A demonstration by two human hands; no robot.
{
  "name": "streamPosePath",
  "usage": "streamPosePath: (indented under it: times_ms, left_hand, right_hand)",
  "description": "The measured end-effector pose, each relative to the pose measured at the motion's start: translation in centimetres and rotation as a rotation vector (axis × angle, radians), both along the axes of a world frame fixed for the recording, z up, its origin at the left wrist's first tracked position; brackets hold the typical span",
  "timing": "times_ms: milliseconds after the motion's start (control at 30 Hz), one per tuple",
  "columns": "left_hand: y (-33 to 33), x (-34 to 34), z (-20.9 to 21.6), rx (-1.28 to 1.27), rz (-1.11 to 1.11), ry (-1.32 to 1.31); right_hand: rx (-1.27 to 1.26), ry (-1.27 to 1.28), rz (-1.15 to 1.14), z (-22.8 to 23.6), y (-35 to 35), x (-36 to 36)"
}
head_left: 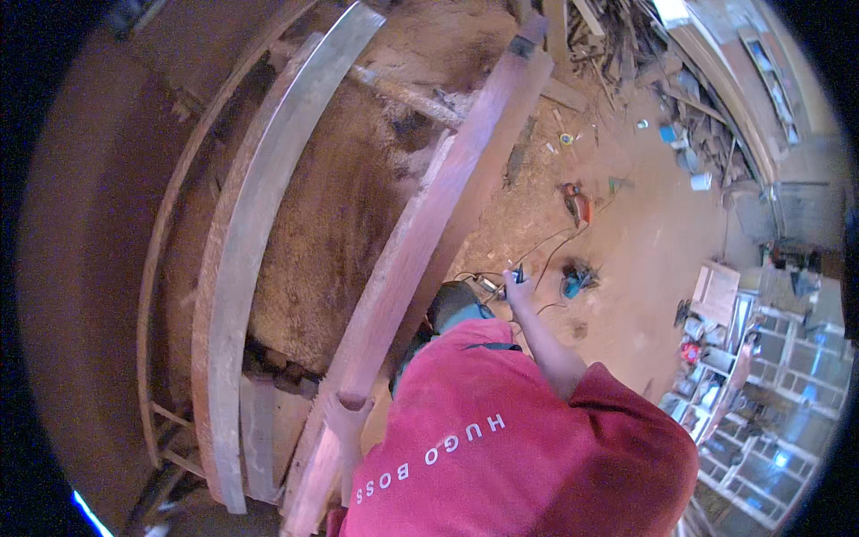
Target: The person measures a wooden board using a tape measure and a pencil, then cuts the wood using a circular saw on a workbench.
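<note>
A long reddish wooden beam runs slantwise from the lower left to the top. My left hand grips its near part, thumb and fingers apart across the wood. To the right of the beam, my right hand is closed on a small dark-and-blue object, too small and blurred to name. Close to that hand, a thin dark cord trails over the ground. A teal power tool lies to its right, and a red-and-black tool lies farther off.
To the left stand a pale board and a thin curved-looking rail. A cross timber meets the beam. Wood scraps pile up at the far right, near a white container. White frames stand at the right.
</note>
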State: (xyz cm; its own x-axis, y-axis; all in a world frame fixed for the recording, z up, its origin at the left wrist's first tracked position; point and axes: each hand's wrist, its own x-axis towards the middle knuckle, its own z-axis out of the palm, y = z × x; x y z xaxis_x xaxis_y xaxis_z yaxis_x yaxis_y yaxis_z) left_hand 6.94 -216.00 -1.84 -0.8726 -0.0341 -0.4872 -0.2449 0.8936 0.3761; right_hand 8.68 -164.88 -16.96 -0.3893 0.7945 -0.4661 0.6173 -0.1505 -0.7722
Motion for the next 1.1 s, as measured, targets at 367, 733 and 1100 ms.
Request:
streamPosePath:
  times_ms: [367, 733, 1100]
  left_hand:
    - [15.4, -11.6, -1.1, -0.024, -0.333, 0.2]
    - [19.5, -12.7, -6.0, -0.027, -0.21, 0.029]
    - [14.5, -8.0, -7.3, 0.194, -0.142, 0.204]
  right_hand:
    - [0.233, -0.348, 0.744, 1.2, -0.9, 4.0]
    - [0.197, -0.325, 0.56, -0.2, 5.3, 2.0]
    - [-0.157, 0.321, 0.159, 1.2, 7.9, -7.0]
